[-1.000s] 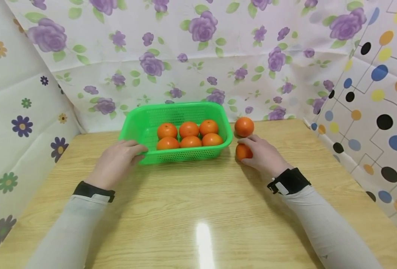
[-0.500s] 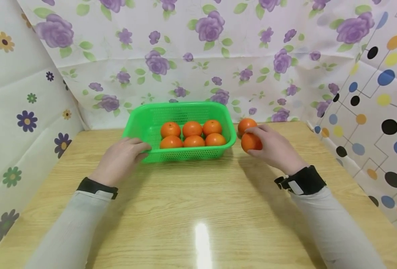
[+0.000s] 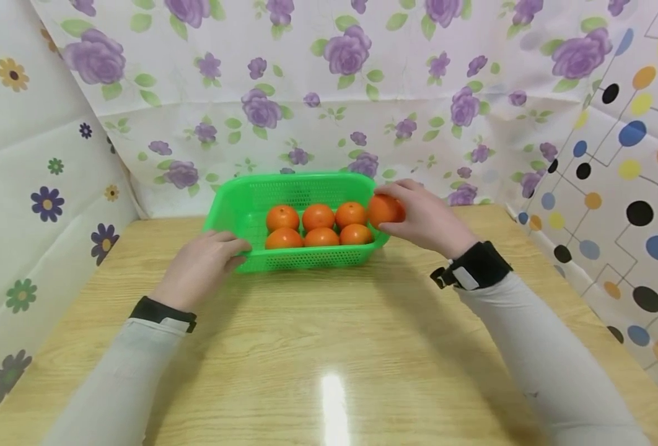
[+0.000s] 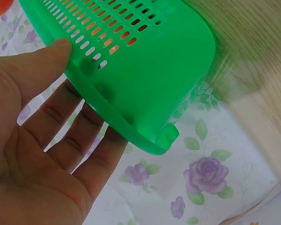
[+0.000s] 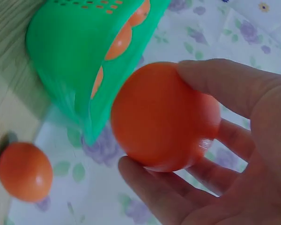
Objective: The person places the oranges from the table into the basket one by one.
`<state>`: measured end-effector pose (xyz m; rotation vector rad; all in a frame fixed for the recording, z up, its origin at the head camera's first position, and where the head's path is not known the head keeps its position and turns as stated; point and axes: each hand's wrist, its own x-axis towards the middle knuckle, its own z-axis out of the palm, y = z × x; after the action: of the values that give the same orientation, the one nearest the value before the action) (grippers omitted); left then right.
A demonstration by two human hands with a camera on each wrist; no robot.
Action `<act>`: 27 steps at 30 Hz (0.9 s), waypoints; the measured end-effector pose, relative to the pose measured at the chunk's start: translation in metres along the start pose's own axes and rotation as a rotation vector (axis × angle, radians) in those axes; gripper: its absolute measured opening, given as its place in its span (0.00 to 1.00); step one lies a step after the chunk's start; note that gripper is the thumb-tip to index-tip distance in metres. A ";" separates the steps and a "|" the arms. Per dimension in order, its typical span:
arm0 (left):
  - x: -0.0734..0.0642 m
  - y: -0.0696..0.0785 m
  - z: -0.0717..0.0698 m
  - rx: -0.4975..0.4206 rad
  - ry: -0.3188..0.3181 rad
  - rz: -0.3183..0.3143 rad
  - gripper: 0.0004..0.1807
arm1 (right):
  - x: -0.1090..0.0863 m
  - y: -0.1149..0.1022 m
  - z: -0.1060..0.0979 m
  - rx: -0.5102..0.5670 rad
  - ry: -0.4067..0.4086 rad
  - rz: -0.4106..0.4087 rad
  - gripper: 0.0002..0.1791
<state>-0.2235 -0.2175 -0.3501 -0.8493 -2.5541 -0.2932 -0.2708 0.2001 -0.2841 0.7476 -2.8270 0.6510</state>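
Note:
A green plastic basket (image 3: 318, 256) stands on the table against the back cloth, with several oranges (image 3: 318, 217) in two rows toward its right. My left hand (image 3: 197, 266) grips its front left rim; in the left wrist view the thumb is on the outer wall and the fingers reach over the rim. My right hand (image 3: 429, 218) holds an orange (image 5: 164, 116) between thumb and fingers, raised at the basket's right end and overlapping that rim in the head view. Another orange (image 5: 25, 171) lies on the table beside the basket, hidden behind the right hand in the head view.
The wood-grain table (image 3: 273, 334) extends in front of the basket. A flowered cloth (image 3: 301, 80) hangs close behind it, with patterned sheets at the left (image 3: 28, 161) and right (image 3: 630, 186) sides.
My right hand has lifted an orange off the table and carried it up and left to the basket's right rim. The left hand keeps its grip on the basket.

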 end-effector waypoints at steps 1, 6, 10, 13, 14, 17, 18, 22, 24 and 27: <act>0.000 0.000 0.001 -0.002 -0.001 0.000 0.09 | 0.006 -0.001 0.003 0.013 -0.009 -0.002 0.35; -0.002 -0.002 0.005 -0.007 -0.008 -0.005 0.09 | 0.031 -0.007 0.018 0.027 -0.050 -0.012 0.35; -0.004 -0.002 0.006 -0.005 -0.006 -0.002 0.09 | 0.046 -0.013 0.030 0.018 -0.093 -0.016 0.35; -0.004 -0.002 0.006 -0.003 -0.003 0.004 0.09 | 0.056 -0.018 0.037 0.012 -0.119 -0.007 0.35; -0.004 -0.002 0.006 -0.001 -0.002 0.005 0.09 | 0.059 -0.020 0.039 0.008 -0.122 -0.004 0.35; -0.004 -0.001 0.005 0.000 0.003 0.003 0.09 | 0.068 -0.024 0.044 0.004 -0.130 0.003 0.36; -0.004 -0.001 0.005 0.001 0.004 0.002 0.09 | 0.070 -0.025 0.046 0.002 -0.132 0.003 0.36; -0.003 -0.002 0.005 0.006 0.005 0.005 0.09 | 0.079 -0.027 0.051 0.006 -0.150 0.010 0.36; -0.003 -0.002 0.005 0.005 0.006 0.005 0.09 | 0.083 -0.028 0.052 0.002 -0.152 0.017 0.36; -0.003 -0.003 0.005 0.001 0.012 0.002 0.09 | 0.090 -0.031 0.055 -0.002 -0.150 0.022 0.36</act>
<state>-0.2250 -0.2198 -0.3556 -0.8467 -2.5417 -0.2963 -0.3351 0.1116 -0.2999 0.7980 -2.9752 0.6195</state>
